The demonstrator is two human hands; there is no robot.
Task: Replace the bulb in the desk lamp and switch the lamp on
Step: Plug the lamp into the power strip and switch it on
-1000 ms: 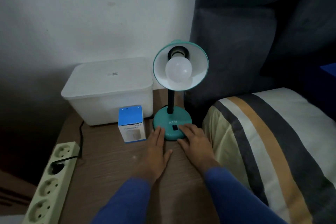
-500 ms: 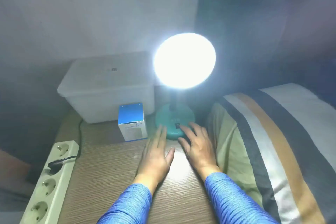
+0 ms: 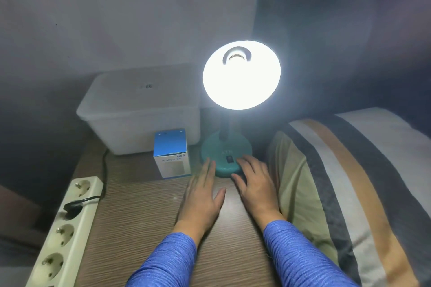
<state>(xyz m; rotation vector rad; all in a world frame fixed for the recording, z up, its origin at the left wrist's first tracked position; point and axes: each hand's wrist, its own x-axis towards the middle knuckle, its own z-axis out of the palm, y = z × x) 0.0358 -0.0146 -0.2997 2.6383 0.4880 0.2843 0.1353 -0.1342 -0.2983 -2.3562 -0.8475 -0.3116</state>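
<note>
Teal desk lamp (image 3: 227, 158) glows, left hand (image 3: 200, 196) and right hand (image 3: 255, 184) flat, empty, beside its base.

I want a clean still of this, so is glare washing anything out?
Head view: yes, the lit lamp shade blows out white, hiding the bulb; haze veils the wall and plastic box; both hands stay readable.

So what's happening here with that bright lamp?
A person is fixing up the lamp on the table. It is lit now, glowing very bright. The left hand lies flat in front of the lamp's base, fingertips at its edge. The right hand rests on the base by the switch. Neither hand holds anything.
</note>
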